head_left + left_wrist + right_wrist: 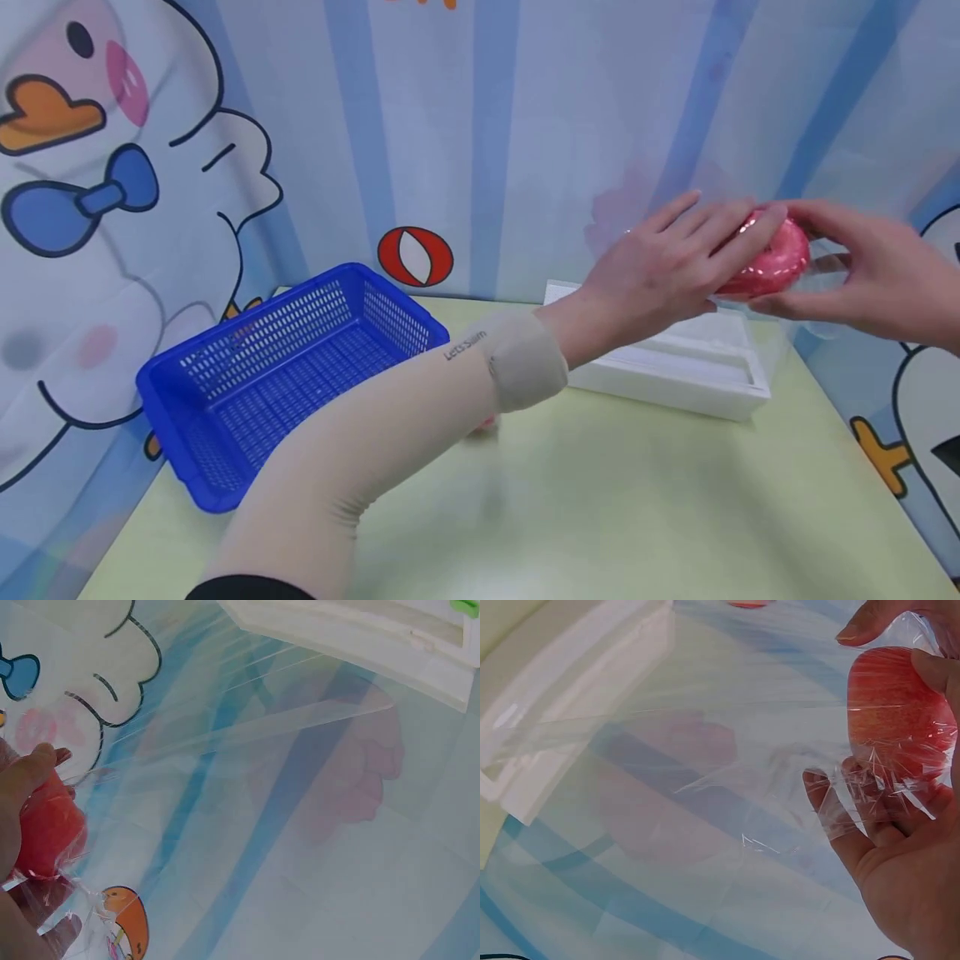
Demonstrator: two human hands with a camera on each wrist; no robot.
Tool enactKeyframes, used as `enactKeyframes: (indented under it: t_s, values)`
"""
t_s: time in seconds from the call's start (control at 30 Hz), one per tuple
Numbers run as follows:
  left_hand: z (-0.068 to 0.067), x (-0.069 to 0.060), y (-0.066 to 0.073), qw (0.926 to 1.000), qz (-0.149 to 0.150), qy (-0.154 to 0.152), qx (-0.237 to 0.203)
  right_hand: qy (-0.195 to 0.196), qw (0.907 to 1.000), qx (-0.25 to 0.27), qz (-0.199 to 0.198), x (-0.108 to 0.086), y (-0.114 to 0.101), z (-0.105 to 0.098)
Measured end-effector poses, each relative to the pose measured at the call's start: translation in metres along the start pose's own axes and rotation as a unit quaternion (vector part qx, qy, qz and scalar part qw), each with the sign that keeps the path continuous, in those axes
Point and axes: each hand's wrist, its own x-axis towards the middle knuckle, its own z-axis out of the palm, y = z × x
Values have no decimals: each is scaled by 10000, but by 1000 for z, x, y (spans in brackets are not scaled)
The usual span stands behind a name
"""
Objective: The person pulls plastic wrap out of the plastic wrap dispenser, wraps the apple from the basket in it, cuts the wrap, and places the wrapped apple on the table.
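Note:
A red apple (776, 260) in glossy clear cling film is held up above the back right of the table, between both hands. My left hand (660, 271) grips it from the left with fingers over its top. From the right, my right hand (892, 271) holds it, thumb below and fingers above. In the right wrist view, loose cling film (765, 776) stretches from the apple toward a white dispenser box (592, 682). Wrinkled film bunches around the apple's lower side in that view. Below the hands, the dispenser's long open slot partly shows in the head view.
A blue plastic basket (300, 392) stands at the table's back left. Something small and pinkish (487, 427) is mostly hidden beneath my left sleeve (405, 425). A printed cartoon sheet (600, 100) hangs behind the pale green table (637, 508).

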Motion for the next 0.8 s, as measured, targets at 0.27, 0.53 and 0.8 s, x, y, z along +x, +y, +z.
enactKeyframes:
  t_s: [0.27, 0.53, 0.8]
  values:
    - [-15, -32, 24, 9980, 309, -159, -520, -132, 9997, 198, -13, -42, -12, 25]
    - [-15, -66, 34, 9752, 86, -1077, -1930, -288, 9954, 905, 108, -78, -8, 58]
    - [-11, -102, 31, 8457, -1548, -2292, -4564, -328, 9903, 1345, -73, -101, -9, 78]
